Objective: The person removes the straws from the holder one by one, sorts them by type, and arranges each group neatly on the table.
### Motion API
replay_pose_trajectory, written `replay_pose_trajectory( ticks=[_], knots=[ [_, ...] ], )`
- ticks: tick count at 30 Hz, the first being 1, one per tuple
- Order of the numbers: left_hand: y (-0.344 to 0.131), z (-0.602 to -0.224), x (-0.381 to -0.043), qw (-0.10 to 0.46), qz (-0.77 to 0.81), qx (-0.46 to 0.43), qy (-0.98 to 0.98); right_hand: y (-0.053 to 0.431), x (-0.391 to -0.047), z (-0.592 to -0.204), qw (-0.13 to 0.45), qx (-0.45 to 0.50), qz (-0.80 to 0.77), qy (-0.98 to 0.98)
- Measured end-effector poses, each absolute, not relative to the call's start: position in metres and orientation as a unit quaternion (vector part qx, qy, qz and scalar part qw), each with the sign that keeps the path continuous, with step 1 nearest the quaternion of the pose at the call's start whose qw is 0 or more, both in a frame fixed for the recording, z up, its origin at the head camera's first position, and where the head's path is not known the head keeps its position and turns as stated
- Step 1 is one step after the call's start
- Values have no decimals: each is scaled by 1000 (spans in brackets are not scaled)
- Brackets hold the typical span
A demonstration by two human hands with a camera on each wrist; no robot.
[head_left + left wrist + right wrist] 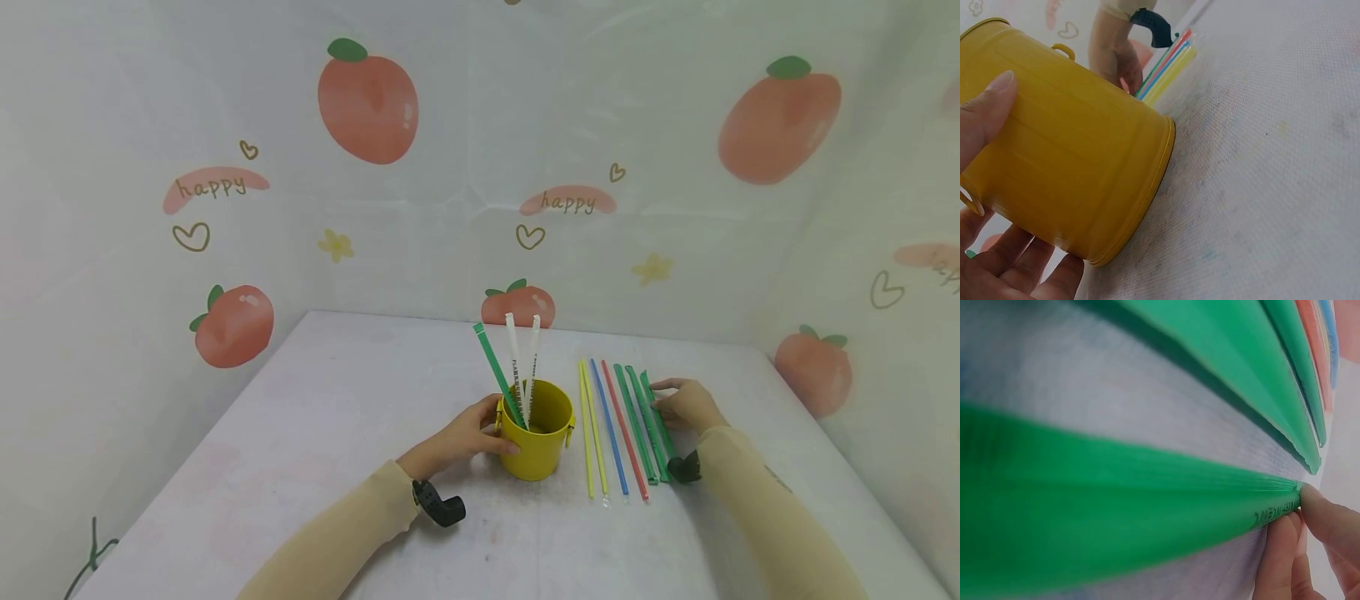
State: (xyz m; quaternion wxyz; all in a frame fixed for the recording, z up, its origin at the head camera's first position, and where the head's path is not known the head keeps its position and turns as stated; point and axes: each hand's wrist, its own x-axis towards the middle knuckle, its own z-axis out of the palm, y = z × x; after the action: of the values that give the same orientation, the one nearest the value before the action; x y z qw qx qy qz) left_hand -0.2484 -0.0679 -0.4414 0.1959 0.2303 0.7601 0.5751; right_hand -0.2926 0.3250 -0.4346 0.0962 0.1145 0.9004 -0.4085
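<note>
My sleeves [352, 525] come in nearest, over the table [480, 542]; my left hand [474, 429] grips the yellow bucket [534, 458], thumb on its wall, bucket upright on the table; right of it, a row: two yellow straws [587, 429], blue straw [609, 427], red straw [624, 431], two green straws [635, 424]; at the row's right end, my right hand [688, 406] pinches the last green straw [660, 427] by its far end; in the bucket lean one green wrapped straw [496, 371] and two white wrapped straws [513, 342]; behind, a fruit-print sheet [435, 225].
</note>
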Motion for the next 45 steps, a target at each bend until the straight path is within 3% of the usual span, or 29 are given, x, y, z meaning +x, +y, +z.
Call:
replay_pose_trajectory(
  ticks=[28, 37, 45],
  knots=[
    [-66, -443, -250, 190, 567, 219, 771, 327, -285, -429, 103, 125, -458, 874],
    [-67, -445, -251, 190, 570, 221, 768, 324, -283, -411, 80, 106, -537, 833],
    [-67, -445, -251, 191, 573, 225, 764, 312, -281, -388, 24, 17, -613, 790]
  ],
)
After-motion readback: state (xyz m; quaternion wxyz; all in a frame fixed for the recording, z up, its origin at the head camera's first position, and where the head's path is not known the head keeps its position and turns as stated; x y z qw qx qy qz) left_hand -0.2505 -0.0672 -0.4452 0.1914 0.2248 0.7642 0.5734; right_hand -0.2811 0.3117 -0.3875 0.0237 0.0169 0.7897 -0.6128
